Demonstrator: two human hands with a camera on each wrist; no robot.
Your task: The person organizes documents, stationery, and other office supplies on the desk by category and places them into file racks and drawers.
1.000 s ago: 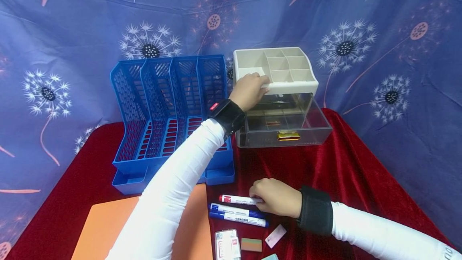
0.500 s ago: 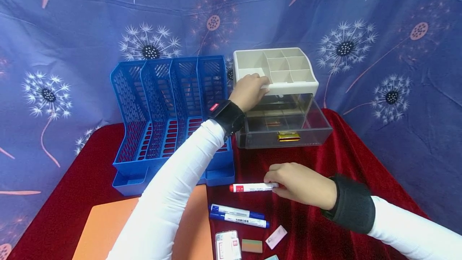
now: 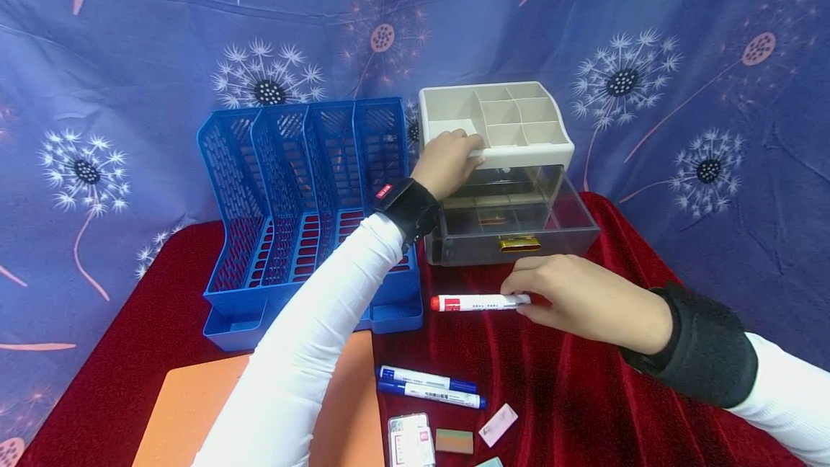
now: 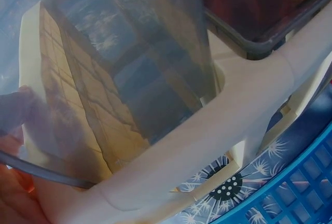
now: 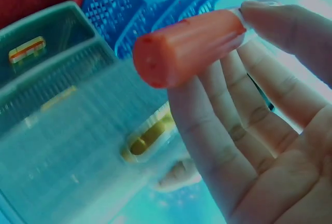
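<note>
My left hand (image 3: 449,163) grips the front left edge of a white desk organizer (image 3: 528,158). Clear drawer fronts sit below its divided top, and a gold handle (image 3: 519,243) is on the lower one. A red whiteboard marker (image 3: 476,303) is held level by my right hand (image 3: 577,301), just in front of the organizer. In the right wrist view the thumb and fingertips pinch the marker (image 5: 189,47), whose red end faces that camera. Two blue markers (image 3: 431,395) lie side by side nearer the front.
A blue file rack (image 3: 311,294) stands left of the organizer. An orange folder or board (image 3: 350,409) lies before it, partly under my left sleeve. At the front are a small clear box (image 3: 410,442), a striped block (image 3: 454,441) and a pink-and-white eraser-like piece (image 3: 498,425).
My right hand has lifted the red marker from beside the blue ones and carried it up and right, toward the organizer. My left hand has stayed put.
</note>
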